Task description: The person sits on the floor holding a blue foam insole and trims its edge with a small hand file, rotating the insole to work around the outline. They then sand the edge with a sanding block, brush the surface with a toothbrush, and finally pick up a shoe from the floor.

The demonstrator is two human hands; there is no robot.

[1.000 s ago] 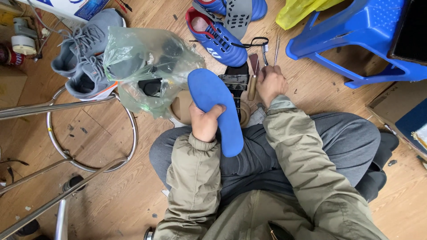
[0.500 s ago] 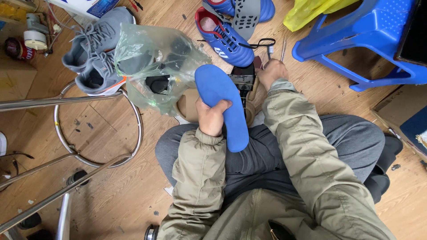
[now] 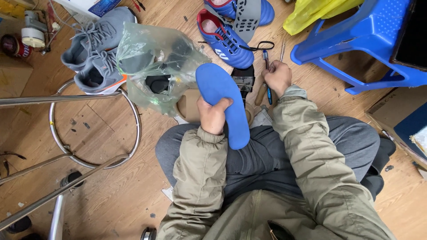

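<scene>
My left hand [image 3: 213, 114] grips a blue shoe insole [image 3: 224, 100] by its middle, held flat over my lap with the toe end pointing away. My right hand [image 3: 278, 76] reaches out to the floor among small tools: a blue pen [image 3: 267, 75], a wooden-handled tool [image 3: 260, 94] and thin metal tweezers [image 3: 282, 51]. Its fingers curl around the pen and tool handles; whether it has a firm hold on one I cannot tell. Beyond the insole lie a pair of blue football boots [image 3: 227, 38], one with a grey insole [image 3: 247, 15] laid across it.
A crumpled clear plastic bag [image 3: 153, 66] with dark items lies to the left, next to a pair of grey sneakers [image 3: 95, 49]. A chrome stool frame [image 3: 89, 129] stands at left, a blue plastic stool [image 3: 356, 49] at right, a yellow bag [image 3: 318, 13] behind it.
My left hand has kept the insole, shifting it slightly. My right hand has stayed at the tools on the floor. The view has drifted a little.
</scene>
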